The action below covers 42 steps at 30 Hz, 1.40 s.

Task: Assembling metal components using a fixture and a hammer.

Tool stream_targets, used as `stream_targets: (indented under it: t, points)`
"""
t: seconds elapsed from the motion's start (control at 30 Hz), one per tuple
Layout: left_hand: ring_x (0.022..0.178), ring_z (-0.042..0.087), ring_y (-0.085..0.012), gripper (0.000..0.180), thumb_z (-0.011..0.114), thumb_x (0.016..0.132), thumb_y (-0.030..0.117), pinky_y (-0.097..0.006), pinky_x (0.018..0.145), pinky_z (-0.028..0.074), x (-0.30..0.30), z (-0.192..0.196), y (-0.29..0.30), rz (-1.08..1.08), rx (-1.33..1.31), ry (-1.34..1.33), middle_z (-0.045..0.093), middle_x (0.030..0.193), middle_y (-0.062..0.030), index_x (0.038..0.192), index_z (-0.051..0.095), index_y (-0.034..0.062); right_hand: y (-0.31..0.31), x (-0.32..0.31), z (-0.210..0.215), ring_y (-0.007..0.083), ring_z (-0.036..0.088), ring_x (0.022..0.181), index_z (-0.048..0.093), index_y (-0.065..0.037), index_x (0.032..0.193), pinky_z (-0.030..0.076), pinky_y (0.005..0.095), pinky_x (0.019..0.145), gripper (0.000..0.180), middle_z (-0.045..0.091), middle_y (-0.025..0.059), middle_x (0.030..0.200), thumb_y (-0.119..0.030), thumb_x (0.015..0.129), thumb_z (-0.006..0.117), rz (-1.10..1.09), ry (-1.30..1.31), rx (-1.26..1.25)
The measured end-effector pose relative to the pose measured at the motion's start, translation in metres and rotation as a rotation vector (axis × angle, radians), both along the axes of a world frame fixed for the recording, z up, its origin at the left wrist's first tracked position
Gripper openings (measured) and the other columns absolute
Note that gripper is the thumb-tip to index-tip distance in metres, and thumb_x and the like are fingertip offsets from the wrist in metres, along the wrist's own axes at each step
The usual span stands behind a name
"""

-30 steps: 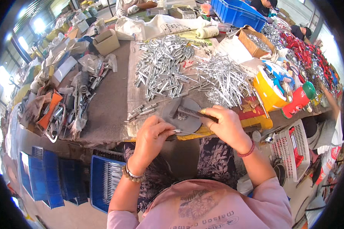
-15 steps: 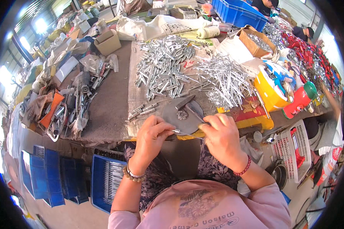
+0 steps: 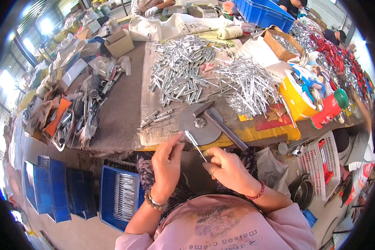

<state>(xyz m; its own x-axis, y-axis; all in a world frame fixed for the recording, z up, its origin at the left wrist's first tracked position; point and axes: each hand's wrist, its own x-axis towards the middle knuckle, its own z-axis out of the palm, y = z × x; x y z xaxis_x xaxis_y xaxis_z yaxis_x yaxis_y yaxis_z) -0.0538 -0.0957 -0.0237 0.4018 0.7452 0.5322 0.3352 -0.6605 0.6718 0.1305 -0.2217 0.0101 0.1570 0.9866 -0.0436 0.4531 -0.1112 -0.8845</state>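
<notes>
My right hand (image 3: 227,166) pinches the lower end of a thin metal rod with a thicker silver sleeve (image 3: 190,137) at its upper end. The piece slants up and left over the table's near edge. My left hand (image 3: 167,160) is beside the sleeve, its fingers extended and apart from it as far as I can see. Just beyond lies a round grey plate (image 3: 185,125) with a small metal lump (image 3: 200,122) in its middle. A hammer (image 3: 227,132) rests across the plate, its handle pointing toward my right hand.
Loose metal sleeves (image 3: 177,68) and thin rods (image 3: 252,85) lie heaped beyond the plate. Metal parts fill the table's left side. A blue crate (image 3: 104,214) of finished-looking rods stands low at left. A yellow container (image 3: 293,98) and red bottle (image 3: 327,110) are right. Other people work beyond.
My left fingers have let go of the sleeve end. The rod has swung from nearly level to a steep slant, and my right hand has moved down and left, uncovering the hammer handle.
</notes>
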Motion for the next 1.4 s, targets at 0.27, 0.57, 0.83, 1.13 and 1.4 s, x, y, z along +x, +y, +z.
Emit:
stream_targets:
  t: [0.27,0.57,0.83,1.13,1.4]
  points:
    - [0.083,0.065,-0.0075,0.058,0.066,0.110,0.007,-0.022,0.072,0.057,0.002,0.005,-0.027,-0.142,-1.107,-0.577,0.076,0.113,-0.0068,0.164,0.044,0.0061,-0.004,-0.022,-0.003,0.0261,0.071,0.064,0.059,0.000,0.128,0.050,0.0405,0.060,0.031,0.071,0.0152,0.074,-0.012,0.103,0.072,0.006,0.229,-0.126]
    - [0.080,0.058,-0.0039,0.057,0.080,0.100,0.006,-0.020,0.067,0.045,-0.058,-0.007,-0.022,-0.042,-0.980,-0.707,0.070,0.100,0.0009,0.150,0.052,0.0036,0.006,-0.020,-0.022,0.0114,0.070,0.070,0.064,-0.003,0.143,0.053,0.0316,0.059,0.040,0.074,0.0073,0.079,-0.003,0.104,0.072,0.001,-0.015,0.195]
    - [0.073,0.058,-0.0078,0.048,0.076,0.095,0.002,-0.024,0.063,0.044,-0.211,-0.118,-0.006,0.645,-0.958,-0.720,0.071,0.094,-0.0006,0.141,0.060,0.0054,0.039,0.000,-0.039,0.0078,0.068,0.072,0.068,0.005,0.132,0.052,0.0239,0.062,0.025,0.074,0.0061,0.090,-0.007,0.111,0.063,-0.172,-0.011,0.360]
    - [0.070,0.064,-0.0133,0.048,0.075,0.091,-0.004,-0.029,0.055,0.049,-0.302,-0.251,0.057,0.916,-0.983,-0.717,0.070,0.090,-0.0048,0.135,0.059,0.0058,0.035,-0.002,-0.052,0.0085,0.066,0.076,0.073,0.004,0.136,0.053,0.0240,0.071,0.029,0.073,0.0057,0.100,-0.004,0.110,0.062,-0.195,-0.035,0.403]
    - [0.068,0.070,-0.0198,0.034,0.075,0.093,-0.004,-0.035,0.057,0.059,-0.327,-0.288,0.102,0.969,-1.029,-0.675,0.073,0.094,-0.0107,0.125,0.065,0.0017,0.033,-0.002,-0.054,0.0074,0.065,0.076,0.074,0.004,0.132,0.052,0.0236,0.070,0.027,0.073,0.0045,0.099,-0.005,0.110,0.062,-0.215,-0.001,0.389]
